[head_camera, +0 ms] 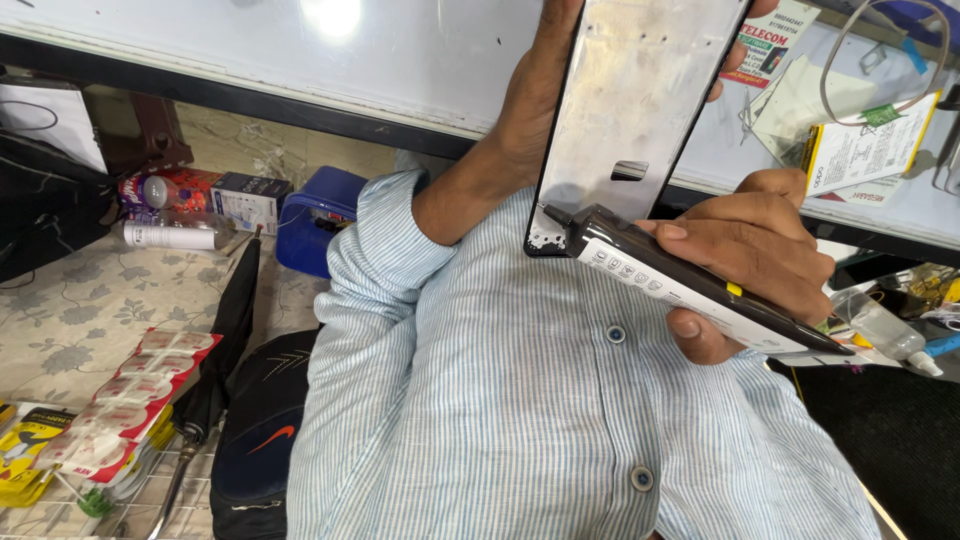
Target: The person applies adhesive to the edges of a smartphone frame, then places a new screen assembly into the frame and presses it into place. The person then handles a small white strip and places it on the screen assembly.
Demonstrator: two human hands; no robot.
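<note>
In my right hand (760,255) I hold a black glue tube (690,285) with a long white label bearing a row of small grey icons and a yellow mark. On the worktop (250,50) at upper right lies a white card (772,38) with red and green print, and beside it a yellow-edged white battery label (865,150). Down on the floor (90,300) at left sit a red and white carton (215,195), a white spray can (170,236), red blister strips (130,400) and yellow packets (25,455).
</note>
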